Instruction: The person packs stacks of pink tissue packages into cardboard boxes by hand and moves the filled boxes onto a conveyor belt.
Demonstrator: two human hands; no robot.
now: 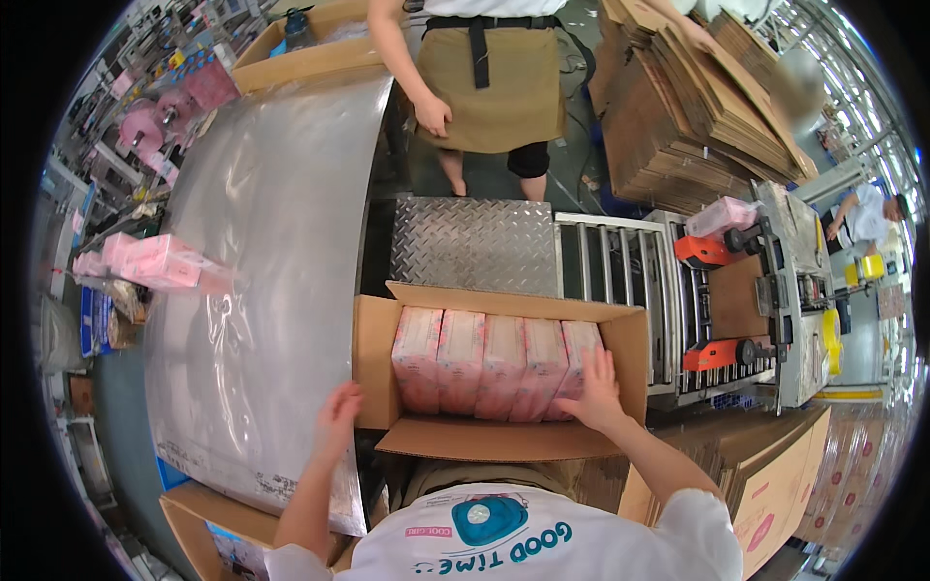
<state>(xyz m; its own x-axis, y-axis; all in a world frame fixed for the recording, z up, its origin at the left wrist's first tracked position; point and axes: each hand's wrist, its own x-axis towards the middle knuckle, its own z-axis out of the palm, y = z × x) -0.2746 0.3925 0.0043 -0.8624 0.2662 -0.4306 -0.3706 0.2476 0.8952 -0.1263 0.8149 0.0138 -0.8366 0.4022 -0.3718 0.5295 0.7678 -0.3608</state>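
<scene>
In front of me stands an open cardboard carton [510, 452] with its flaps spread outward. A row of several pink-and-white plastic-wrapped packs [482, 363] stands upright inside it. My right hand [596, 392] lies over the rightmost pack [578, 341], fingers stretched and apart, its thumb toward the pack's lower part. By the outer edge of the carton's left flap [377, 363] is my left hand [338, 407], its fingers curled in. Whether those fingers hold anything, or touch the flap, is hidden.
A sheet-metal table [262, 290] curves along the left, with pink packs [160, 261] at its far-left edge. Beyond the carton lies a diamond-plate platform [472, 242]; a roller conveyor [612, 257] runs right toward a machine with orange parts [717, 354]. A co-worker [489, 77] stands opposite, near stacked flat cartons [678, 116].
</scene>
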